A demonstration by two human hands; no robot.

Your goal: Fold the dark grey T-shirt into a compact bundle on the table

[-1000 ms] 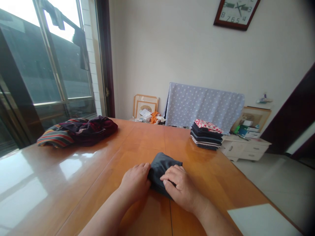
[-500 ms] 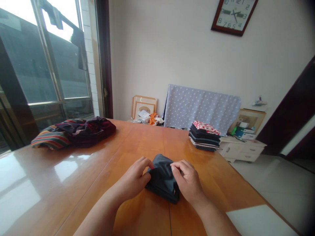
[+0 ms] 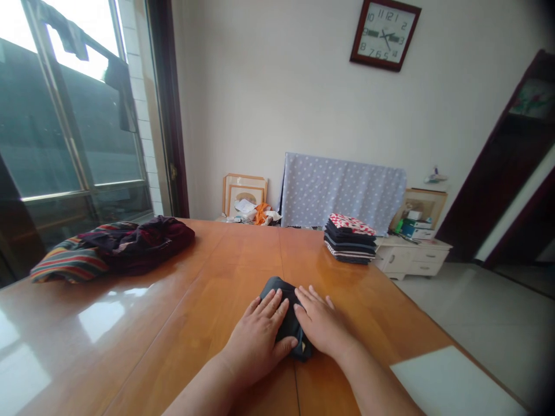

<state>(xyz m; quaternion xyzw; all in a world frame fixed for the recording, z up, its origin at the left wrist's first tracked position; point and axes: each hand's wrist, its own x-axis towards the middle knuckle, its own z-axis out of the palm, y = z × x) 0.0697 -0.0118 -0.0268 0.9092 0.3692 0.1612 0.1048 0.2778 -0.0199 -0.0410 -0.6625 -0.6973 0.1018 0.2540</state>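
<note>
A small dark grey cloth (image 3: 284, 305), folded into a compact bundle, lies on the wooden tabletop (image 3: 182, 300) near its middle seam, close to the person. Its far end shows rounded and smooth; most of it is covered. The left hand (image 3: 260, 341) lies flat on it, palm down, fingers spread and gripping nothing. The right hand (image 3: 321, 323) lies flat just beside, also open, pressing the cloth's right edge. Farther off, a stack (image 3: 349, 238) of folded clothes sits at the right edge and a heap (image 3: 117, 248) of striped fabric at the left.
</note>
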